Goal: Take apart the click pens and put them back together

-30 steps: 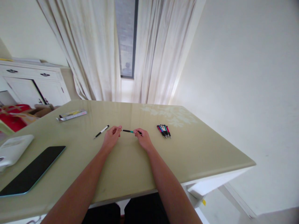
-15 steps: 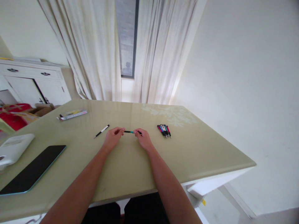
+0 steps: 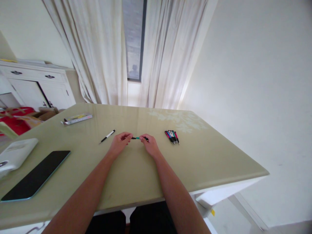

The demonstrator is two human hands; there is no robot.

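A black and green pen (image 3: 137,138) lies crosswise between my hands, just above the table or resting on it; I cannot tell which. My left hand (image 3: 120,141) is closed on its black end, and my right hand (image 3: 148,143) pinches the green end. The fingers cover both of the pen's ends. Left of my left hand, a white and black pen (image 3: 107,136) rests slantwise on the table. Beyond my right hand, several pens (image 3: 172,137) in pink, blue, white, green and black lie side by side.
A long pale box (image 3: 77,119) sits at the table's far left. Nearer on that side are a dark tablet-like slab (image 3: 36,175) and a white device (image 3: 18,152). The green table (image 3: 209,159) meets a wall on the right; curtains (image 3: 102,55) hang behind.
My left hand has slid slightly right along the pen, closer to my right hand, so less of the black part shows. The view has shifted a little.
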